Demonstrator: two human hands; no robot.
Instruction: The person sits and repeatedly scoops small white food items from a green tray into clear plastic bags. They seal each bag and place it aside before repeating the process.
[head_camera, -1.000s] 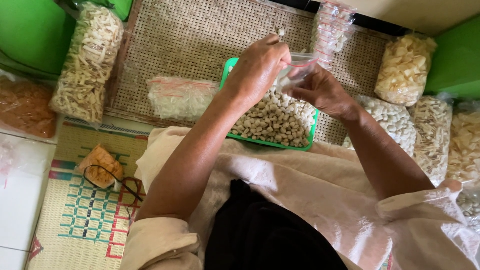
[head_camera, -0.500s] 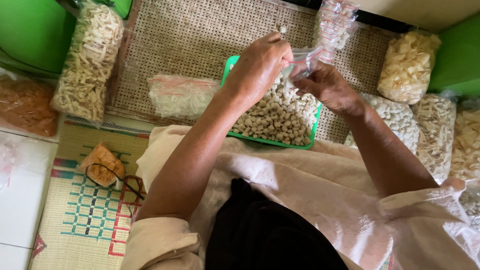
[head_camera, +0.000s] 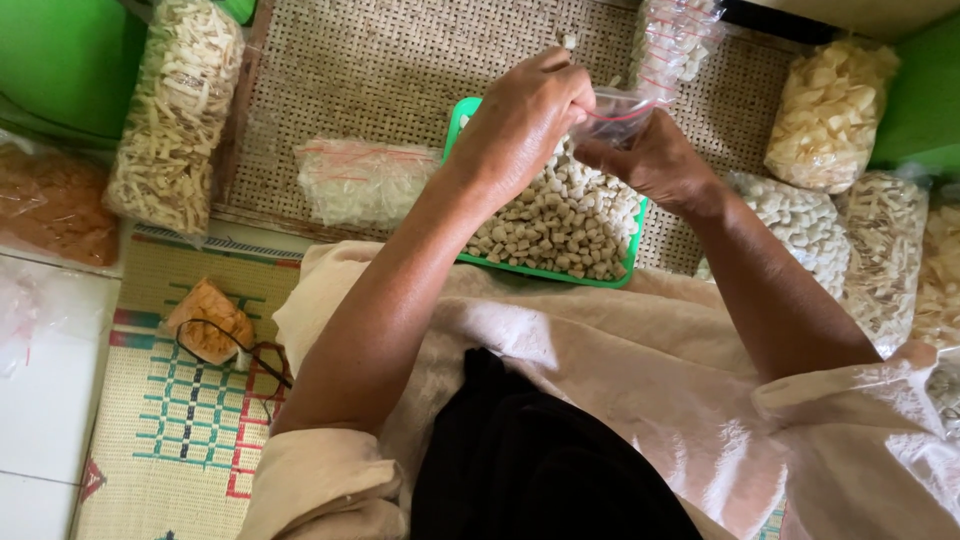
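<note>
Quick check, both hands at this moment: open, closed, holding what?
Left hand: closed, pinching the top edge of the small clear plastic bag above the green tray.
Right hand: closed, gripping the same bag from the other side.

Left hand (head_camera: 520, 125) hides the small bag's (head_camera: 612, 112) mouth.

Cream short sleeves, black lap cloth

You see a long bag of pale sticks (head_camera: 175, 115) at left, an orange snack bag (head_camera: 50, 205) beside it, eyeglasses (head_camera: 235, 350) on the woven mat (head_camera: 180, 430).
</note>
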